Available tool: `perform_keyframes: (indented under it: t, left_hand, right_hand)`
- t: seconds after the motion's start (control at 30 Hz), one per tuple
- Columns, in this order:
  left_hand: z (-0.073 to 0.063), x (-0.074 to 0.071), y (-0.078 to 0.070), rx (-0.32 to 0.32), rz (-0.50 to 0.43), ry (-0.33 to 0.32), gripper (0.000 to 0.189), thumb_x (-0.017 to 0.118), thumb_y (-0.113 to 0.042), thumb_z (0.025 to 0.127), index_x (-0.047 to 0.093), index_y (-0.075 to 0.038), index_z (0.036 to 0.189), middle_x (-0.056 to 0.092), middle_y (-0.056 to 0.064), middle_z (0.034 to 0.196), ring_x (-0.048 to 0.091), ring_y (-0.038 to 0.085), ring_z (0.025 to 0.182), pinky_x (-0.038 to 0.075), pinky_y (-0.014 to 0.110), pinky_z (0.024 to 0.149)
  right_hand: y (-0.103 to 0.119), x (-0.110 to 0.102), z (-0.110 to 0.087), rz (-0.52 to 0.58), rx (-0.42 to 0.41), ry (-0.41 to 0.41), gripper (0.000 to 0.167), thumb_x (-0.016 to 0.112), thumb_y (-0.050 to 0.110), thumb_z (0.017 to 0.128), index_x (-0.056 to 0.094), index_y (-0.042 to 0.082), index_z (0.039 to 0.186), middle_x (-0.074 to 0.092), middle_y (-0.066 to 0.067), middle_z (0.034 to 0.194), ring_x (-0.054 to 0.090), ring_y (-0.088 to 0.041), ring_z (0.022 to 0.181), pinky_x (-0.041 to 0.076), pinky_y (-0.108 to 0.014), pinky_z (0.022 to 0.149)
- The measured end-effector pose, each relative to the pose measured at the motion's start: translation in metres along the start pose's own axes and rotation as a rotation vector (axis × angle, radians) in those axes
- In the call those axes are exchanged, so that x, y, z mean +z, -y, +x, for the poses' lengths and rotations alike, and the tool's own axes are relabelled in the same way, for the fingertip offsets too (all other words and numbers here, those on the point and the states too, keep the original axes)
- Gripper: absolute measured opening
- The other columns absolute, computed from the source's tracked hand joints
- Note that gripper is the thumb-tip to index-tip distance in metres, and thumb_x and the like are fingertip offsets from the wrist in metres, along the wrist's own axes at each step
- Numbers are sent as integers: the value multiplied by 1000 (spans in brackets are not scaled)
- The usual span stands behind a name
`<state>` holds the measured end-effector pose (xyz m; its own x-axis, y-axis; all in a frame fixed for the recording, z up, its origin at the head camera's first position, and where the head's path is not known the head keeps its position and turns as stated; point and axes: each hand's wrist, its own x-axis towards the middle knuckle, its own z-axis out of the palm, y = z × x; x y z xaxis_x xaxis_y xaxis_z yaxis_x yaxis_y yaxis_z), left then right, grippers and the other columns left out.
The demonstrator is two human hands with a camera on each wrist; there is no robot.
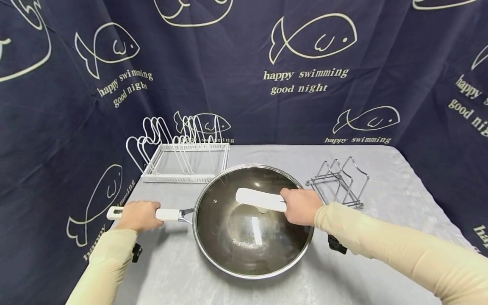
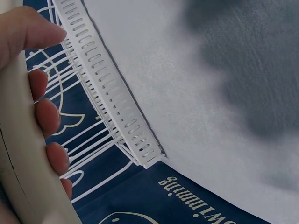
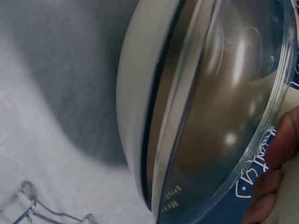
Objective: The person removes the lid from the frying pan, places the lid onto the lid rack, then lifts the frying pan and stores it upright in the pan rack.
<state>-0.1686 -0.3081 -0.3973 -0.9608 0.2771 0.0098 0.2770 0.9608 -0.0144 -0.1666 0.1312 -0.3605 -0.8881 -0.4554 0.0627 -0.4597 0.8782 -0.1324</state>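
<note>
Left hand (image 1: 139, 215) clamped on wok handle (image 1: 167, 214); right hand (image 1: 302, 206) grips lid handle (image 1: 259, 199), mid-tabletop. Step: lid removal. Next: straight lift.

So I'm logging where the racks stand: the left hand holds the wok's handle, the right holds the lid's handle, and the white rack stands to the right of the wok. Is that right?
Not quite. The head view shows the white rack behind and left of the wok; the metal rack stands on the right. The left hand does hold the wok's handle, the right hand the lid's handle.
</note>
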Motion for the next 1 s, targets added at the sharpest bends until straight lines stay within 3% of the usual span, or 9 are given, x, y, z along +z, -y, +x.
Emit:
perform_keyframes:
  t: [0.3,0.87,1.0]
  left_hand:
    - [-4,4,0,-2,6,-4,29,71,-29,60,44,-19,62,46,-6,55,42,17,51,39,40,51]
    - [0,2,-2,21,5,-18,28,71,-27,62,44,-19,63,46,-6,55,43,17,50,39,40,52]
    - [0,1,-1,30,-2,-36,25,72,-33,61,52,-19,67,49,-7,57,46,18,53,40,39,52]
  right_hand:
    - [-1,0,-5,38,56,35,19,66,9,69,54,10,83,54,1,62,48,-17,51,39,-37,43]
    - [-9,-12,-16,62,68,-13,26,70,9,66,60,10,90,56,4,63,49,-15,52,39,-37,45]
    - [-9,-14,-16,63,70,-12,26,71,10,66,61,10,90,56,5,63,48,-14,52,39,-36,44]
